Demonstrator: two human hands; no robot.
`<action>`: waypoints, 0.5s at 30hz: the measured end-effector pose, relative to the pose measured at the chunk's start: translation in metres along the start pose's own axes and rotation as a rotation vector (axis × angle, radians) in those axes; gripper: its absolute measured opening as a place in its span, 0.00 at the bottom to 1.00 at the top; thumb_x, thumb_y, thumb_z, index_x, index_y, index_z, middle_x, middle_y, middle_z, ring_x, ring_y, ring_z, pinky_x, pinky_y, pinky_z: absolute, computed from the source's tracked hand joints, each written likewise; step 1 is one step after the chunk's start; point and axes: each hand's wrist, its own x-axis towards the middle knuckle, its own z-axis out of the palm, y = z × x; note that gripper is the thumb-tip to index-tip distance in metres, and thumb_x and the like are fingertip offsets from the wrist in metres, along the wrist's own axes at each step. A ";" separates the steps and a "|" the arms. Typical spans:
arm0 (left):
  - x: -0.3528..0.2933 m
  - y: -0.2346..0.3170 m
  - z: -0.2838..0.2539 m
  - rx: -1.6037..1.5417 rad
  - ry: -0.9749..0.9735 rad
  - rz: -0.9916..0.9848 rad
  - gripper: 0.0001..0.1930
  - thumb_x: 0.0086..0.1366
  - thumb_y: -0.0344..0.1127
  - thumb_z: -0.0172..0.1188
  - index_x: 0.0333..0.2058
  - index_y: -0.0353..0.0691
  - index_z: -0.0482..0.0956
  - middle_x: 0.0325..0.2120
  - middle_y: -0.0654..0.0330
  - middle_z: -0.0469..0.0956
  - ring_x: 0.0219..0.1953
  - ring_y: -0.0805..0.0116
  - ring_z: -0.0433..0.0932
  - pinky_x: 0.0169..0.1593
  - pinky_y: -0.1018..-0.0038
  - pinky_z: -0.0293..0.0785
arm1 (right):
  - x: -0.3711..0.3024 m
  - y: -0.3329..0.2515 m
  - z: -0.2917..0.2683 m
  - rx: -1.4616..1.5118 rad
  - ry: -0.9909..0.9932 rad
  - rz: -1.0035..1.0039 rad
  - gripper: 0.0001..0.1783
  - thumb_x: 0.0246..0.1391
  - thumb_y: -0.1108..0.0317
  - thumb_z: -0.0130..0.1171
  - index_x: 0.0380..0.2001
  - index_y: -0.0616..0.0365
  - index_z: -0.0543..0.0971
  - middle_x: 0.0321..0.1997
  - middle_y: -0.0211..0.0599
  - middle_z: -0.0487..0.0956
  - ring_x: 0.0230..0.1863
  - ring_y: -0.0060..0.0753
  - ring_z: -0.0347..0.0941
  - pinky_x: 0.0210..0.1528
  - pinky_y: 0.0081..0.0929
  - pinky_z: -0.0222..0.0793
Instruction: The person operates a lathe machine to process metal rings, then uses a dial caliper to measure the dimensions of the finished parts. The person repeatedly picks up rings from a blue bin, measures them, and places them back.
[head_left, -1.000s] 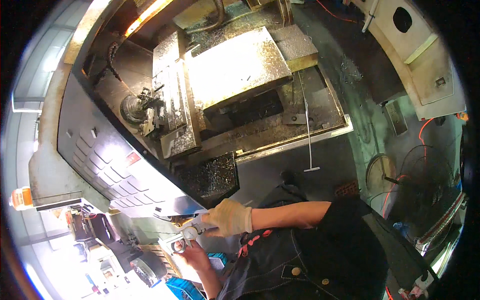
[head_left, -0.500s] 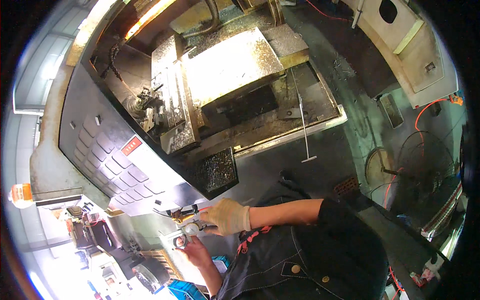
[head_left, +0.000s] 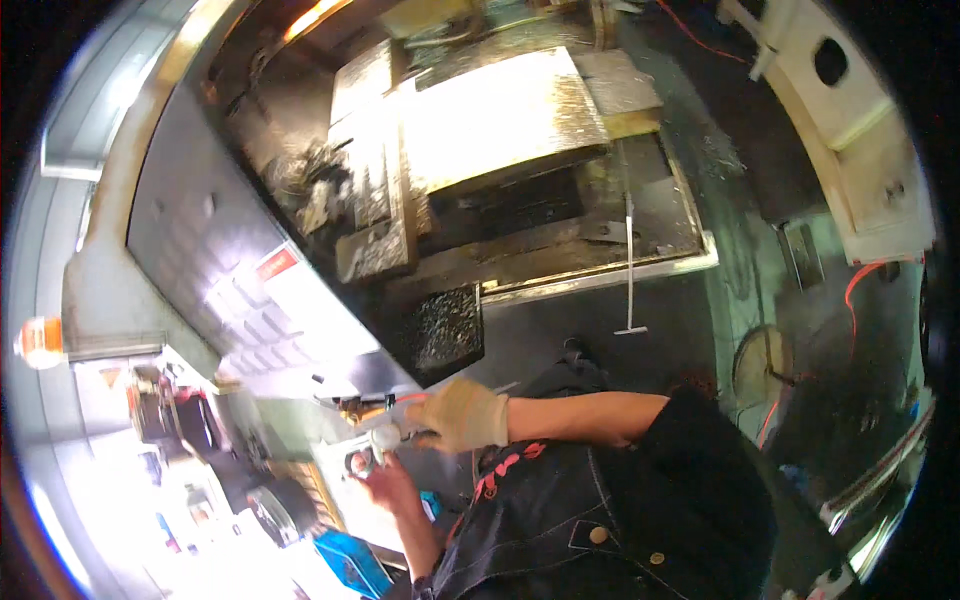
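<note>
Left hand (head_left: 392, 490) holding gauge (head_left: 385, 437), seemingly clear of tray edge (head_left: 481, 340)

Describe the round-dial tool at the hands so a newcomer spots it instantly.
Find the large grey machine panel slanting across the picture's left half. Just below its lower right corner, between the gloved right hand and the ungloved left hand, is the dial tool. Its round, pale face sets it apart from the yellowish fitting just above and left.
</note>
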 end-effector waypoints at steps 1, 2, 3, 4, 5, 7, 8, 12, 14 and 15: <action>0.000 -0.004 0.012 0.064 0.141 0.023 0.18 0.63 0.49 0.54 0.42 0.40 0.70 0.53 0.50 0.66 0.56 0.51 0.63 0.57 0.58 0.63 | 0.001 0.001 -0.008 -0.006 -0.001 -0.013 0.21 0.48 0.48 0.56 0.34 0.55 0.72 0.26 0.45 0.77 0.26 0.51 0.75 0.28 0.45 0.70; 0.000 -0.005 0.004 0.122 0.234 0.050 0.19 0.62 0.49 0.55 0.42 0.40 0.70 0.51 0.52 0.66 0.54 0.52 0.65 0.56 0.58 0.63 | 0.003 0.001 -0.016 0.007 -0.030 -0.003 0.21 0.47 0.48 0.56 0.34 0.55 0.73 0.27 0.45 0.77 0.28 0.50 0.75 0.29 0.45 0.70; 0.004 -0.012 0.020 0.201 0.267 0.073 0.19 0.61 0.50 0.55 0.43 0.41 0.71 0.49 0.54 0.68 0.52 0.54 0.67 0.55 0.57 0.64 | 0.005 0.005 -0.015 -0.030 -0.037 0.020 0.21 0.48 0.49 0.57 0.36 0.55 0.73 0.28 0.44 0.77 0.29 0.49 0.75 0.30 0.44 0.70; 0.005 -0.011 0.021 0.103 0.158 0.043 0.20 0.61 0.51 0.55 0.44 0.42 0.71 0.47 0.56 0.70 0.52 0.57 0.67 0.55 0.56 0.64 | 0.005 0.005 -0.017 -0.029 -0.037 0.012 0.21 0.47 0.50 0.58 0.37 0.55 0.73 0.28 0.43 0.77 0.29 0.49 0.76 0.29 0.44 0.70; 0.004 -0.011 0.024 0.096 0.132 0.021 0.19 0.61 0.50 0.55 0.44 0.43 0.72 0.46 0.58 0.72 0.51 0.58 0.68 0.55 0.55 0.64 | 0.005 0.004 -0.021 -0.057 -0.022 -0.009 0.21 0.45 0.51 0.59 0.36 0.55 0.73 0.28 0.43 0.77 0.29 0.49 0.76 0.29 0.43 0.70; 0.009 -0.015 0.033 0.025 0.113 0.051 0.21 0.60 0.48 0.57 0.47 0.42 0.71 0.44 0.59 0.74 0.50 0.57 0.70 0.54 0.56 0.66 | 0.010 -0.002 -0.033 -0.105 -0.019 -0.004 0.22 0.44 0.51 0.61 0.36 0.55 0.73 0.28 0.42 0.77 0.28 0.48 0.76 0.28 0.42 0.71; 0.009 -0.016 0.035 -0.007 0.114 0.060 0.20 0.61 0.48 0.56 0.45 0.41 0.72 0.46 0.57 0.72 0.52 0.58 0.69 0.53 0.57 0.68 | 0.012 -0.004 -0.036 -0.125 -0.011 -0.013 0.21 0.45 0.51 0.60 0.37 0.55 0.73 0.27 0.42 0.78 0.28 0.49 0.76 0.28 0.42 0.71; 0.006 -0.013 0.038 0.004 0.110 0.126 0.28 0.58 0.49 0.60 0.53 0.41 0.66 0.47 0.55 0.73 0.51 0.60 0.70 0.49 0.64 0.71 | 0.023 -0.013 -0.043 -0.086 0.150 -0.182 0.21 0.43 0.52 0.62 0.34 0.57 0.73 0.26 0.42 0.77 0.28 0.48 0.75 0.27 0.41 0.71; 0.008 -0.010 0.042 0.026 0.095 0.153 0.29 0.57 0.49 0.61 0.52 0.40 0.65 0.47 0.54 0.73 0.51 0.61 0.70 0.48 0.65 0.71 | 0.031 -0.024 -0.053 -0.174 0.054 -0.139 0.20 0.43 0.53 0.63 0.31 0.57 0.72 0.25 0.42 0.76 0.27 0.47 0.75 0.26 0.41 0.70; 0.007 -0.007 0.042 0.033 0.098 0.171 0.29 0.56 0.49 0.62 0.51 0.40 0.65 0.46 0.54 0.73 0.51 0.61 0.71 0.48 0.65 0.71 | 0.035 -0.032 -0.057 -0.214 0.006 -0.119 0.20 0.43 0.53 0.63 0.30 0.57 0.72 0.24 0.41 0.76 0.26 0.47 0.75 0.26 0.40 0.70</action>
